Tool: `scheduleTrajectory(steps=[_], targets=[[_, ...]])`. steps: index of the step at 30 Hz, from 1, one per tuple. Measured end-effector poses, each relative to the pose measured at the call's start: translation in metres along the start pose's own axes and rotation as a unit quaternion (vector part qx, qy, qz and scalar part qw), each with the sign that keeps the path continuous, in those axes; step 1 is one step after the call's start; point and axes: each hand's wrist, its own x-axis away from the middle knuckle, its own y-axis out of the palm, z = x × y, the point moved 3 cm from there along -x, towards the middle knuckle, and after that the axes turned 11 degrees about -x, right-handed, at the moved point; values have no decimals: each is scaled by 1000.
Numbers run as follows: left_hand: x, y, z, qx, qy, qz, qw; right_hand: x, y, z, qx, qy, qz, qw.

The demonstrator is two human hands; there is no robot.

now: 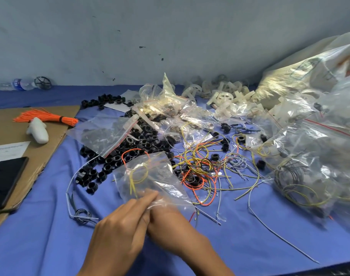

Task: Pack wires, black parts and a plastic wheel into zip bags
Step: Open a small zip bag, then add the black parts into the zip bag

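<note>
Zip bag: a clear zip bag (pixel 150 176) is held low over the near-middle of the table (pixel 50 246). Its near end is in both hands and its far end reaches toward the black parts (pixel 142 140).
Contents: 1 yellow wire (pixel 139 174) sits looped inside. 1 orange wire (pixel 130 154) arches at the far end, and whether it is fully inside cannot be told. No black part or wheel shows in the bag.
Risk 1: the orange loop looks springy. If it sits at the mouth, it would likely pop out or jam the zip.
Risk 2: the film is thin and slick, so a tug from the pinch could slip it free and spill the yellow wire.
Risk 3: the loose wires (pixel 202 166) just to the right could snag and drag along with the bag.
Left hand: the left hand (pixel 118 226) comes in palm down from the lower left. Its fingers (pixel 148 196) are pressed together, pinching the bag's near edge.
Right hand: the right hand (pixel 170 222) lies beneath the left hand and the film, forearm from the lower right. Its fingers are hidden, so its grip cannot be told.
Supply: plastic wheels (pixel 223 96) sit at the back right, with filled bags (pixel 309 166) on the right.
</note>
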Motion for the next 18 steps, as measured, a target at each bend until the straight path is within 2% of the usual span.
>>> scheduleTrajectory(steps=[2, 3, 6, 8, 10, 12, 13, 15, 18], targets=[[0, 3, 2, 13, -17, -2, 1000, 23, -7, 6, -44, -93, 28, 994], [1, 5, 3, 18, -26, -6, 999, 37, -15, 8, -68, -111, 20, 991], [3, 9, 9, 35, -47, -22, 998, 69, -53, 20, -223, -105, -59, 967], [6, 10, 13, 41, -45, -39, 997, 72, -85, 34, -297, -108, -15, 949], [8, 11, 17, 43, -36, -70, 996, 55, -115, 61, -240, -90, 127, 958], [12, 10, 21, 46, -24, -98, 994, 30, -135, 92, -78, -24, 248, 965], [13, 8, 21, 51, -20, -105, 993, 17, -140, 105, -3, 14, 278, 961], [16, 5, 21, 60, -21, -108, 992, -6, -139, 127, 73, 51, 276, 957], [20, -1, 16, 55, -38, -102, 992, -27, -126, 145, 112, 70, 224, 966]])
